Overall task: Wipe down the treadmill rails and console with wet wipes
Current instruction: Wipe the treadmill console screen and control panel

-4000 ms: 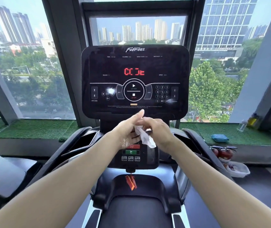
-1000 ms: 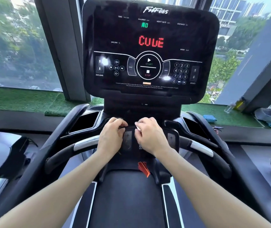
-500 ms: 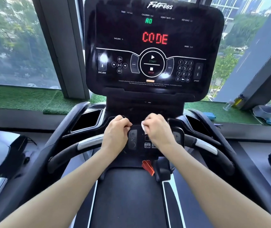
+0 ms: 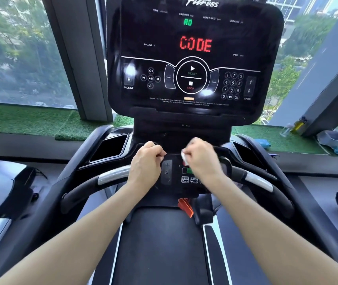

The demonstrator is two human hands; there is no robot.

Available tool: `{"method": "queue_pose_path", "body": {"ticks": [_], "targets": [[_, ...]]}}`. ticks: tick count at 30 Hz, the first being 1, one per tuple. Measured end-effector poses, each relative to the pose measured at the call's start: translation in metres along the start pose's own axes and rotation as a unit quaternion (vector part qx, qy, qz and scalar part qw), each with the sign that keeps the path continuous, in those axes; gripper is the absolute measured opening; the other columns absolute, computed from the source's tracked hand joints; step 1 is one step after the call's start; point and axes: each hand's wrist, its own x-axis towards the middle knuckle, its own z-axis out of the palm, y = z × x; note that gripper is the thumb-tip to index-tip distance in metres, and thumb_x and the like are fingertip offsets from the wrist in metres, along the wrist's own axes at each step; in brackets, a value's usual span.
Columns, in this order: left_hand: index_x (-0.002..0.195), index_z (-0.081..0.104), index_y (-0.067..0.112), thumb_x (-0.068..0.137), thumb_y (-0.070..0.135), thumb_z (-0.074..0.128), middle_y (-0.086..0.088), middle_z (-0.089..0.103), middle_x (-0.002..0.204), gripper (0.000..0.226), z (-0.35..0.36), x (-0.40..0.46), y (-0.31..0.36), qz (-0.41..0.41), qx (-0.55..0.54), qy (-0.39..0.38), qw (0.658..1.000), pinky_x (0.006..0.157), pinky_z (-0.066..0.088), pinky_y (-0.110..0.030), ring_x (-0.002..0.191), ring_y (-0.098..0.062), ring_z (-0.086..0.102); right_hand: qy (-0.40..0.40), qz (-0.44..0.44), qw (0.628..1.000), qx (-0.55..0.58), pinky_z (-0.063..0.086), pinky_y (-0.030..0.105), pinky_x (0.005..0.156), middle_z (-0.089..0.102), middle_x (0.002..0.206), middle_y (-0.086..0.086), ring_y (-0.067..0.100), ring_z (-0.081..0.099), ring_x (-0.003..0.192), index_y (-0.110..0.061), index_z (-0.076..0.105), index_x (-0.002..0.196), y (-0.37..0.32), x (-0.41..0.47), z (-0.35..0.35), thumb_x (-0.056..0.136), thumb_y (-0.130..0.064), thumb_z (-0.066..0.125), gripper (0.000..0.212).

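Note:
The black treadmill console [image 4: 194, 58] stands ahead, its display reading CODE in red. Below it sits a small control panel [image 4: 176, 173] with buttons. My right hand [image 4: 202, 159] holds a crumpled white wet wipe [image 4: 184, 156] against the panel's upper part. My left hand [image 4: 146, 161] is curled at the panel's left edge; I cannot see whether it grips anything. The left rail [image 4: 110, 177] and right rail [image 4: 258, 182] curve out from the panel, each with a silver grip section.
An orange safety clip [image 4: 186, 206] hangs below the panel above the black belt [image 4: 159, 249]. Cup holders [image 4: 110, 149] flank the console. A green turf ledge [image 4: 30, 122] runs under the windows, with a blue item [image 4: 262, 143] and a bottle [image 4: 298, 124] on the right.
Since four seconds ago my hands dropped from in front of the console to the lower control panel. In the last second the right hand with the wipe moved up and slightly right on the panel.

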Motion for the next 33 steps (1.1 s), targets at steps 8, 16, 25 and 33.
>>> {"method": "queue_pose_path", "body": {"ticks": [8,16,25,33], "targets": [[0.086,0.072,0.007,0.084,0.0,0.061,0.008,0.05,0.082,0.012,-0.002,0.001,0.001,0.004,0.0,0.0,1.0,0.063,0.028,-0.021,0.074,-0.016,0.05,-0.011,0.013,0.999,0.028,0.042,0.033,0.083,0.063,0.096,0.013,0.03,0.057,0.096,0.003,0.073,0.086,0.011,-0.005,-0.013,0.09,-0.014,0.057,0.023],[0.085,0.071,0.006,0.084,-0.002,0.061,0.008,0.05,0.081,0.013,0.0,0.002,0.001,0.001,-0.008,0.0,1.0,0.065,0.03,-0.021,0.074,-0.013,0.048,0.005,0.106,0.991,0.078,0.037,0.018,0.072,0.067,0.098,0.008,0.023,0.061,0.093,-0.001,0.074,0.089,0.002,-0.002,-0.016,0.086,-0.006,0.059,0.017],[0.087,0.073,0.006,0.085,-0.002,0.06,0.008,0.05,0.082,0.015,-0.004,0.002,0.004,-0.001,0.001,-0.004,1.0,0.069,0.034,-0.024,0.078,-0.018,0.052,-0.029,0.135,0.986,0.088,0.041,0.018,0.074,0.072,0.099,0.01,0.023,0.064,0.096,-0.005,0.076,0.089,0.017,-0.001,-0.04,0.083,0.0,0.059,0.019],[0.09,0.072,0.005,0.086,-0.002,0.058,0.007,0.049,0.081,0.016,-0.003,0.002,0.004,-0.006,0.008,-0.004,1.0,0.068,0.033,-0.024,0.077,-0.015,0.048,-0.036,0.108,0.988,0.102,0.043,0.021,0.069,0.069,0.096,0.009,0.026,0.064,0.09,-0.006,0.074,0.081,-0.022,0.004,-0.005,0.082,-0.006,0.06,0.015]]}}
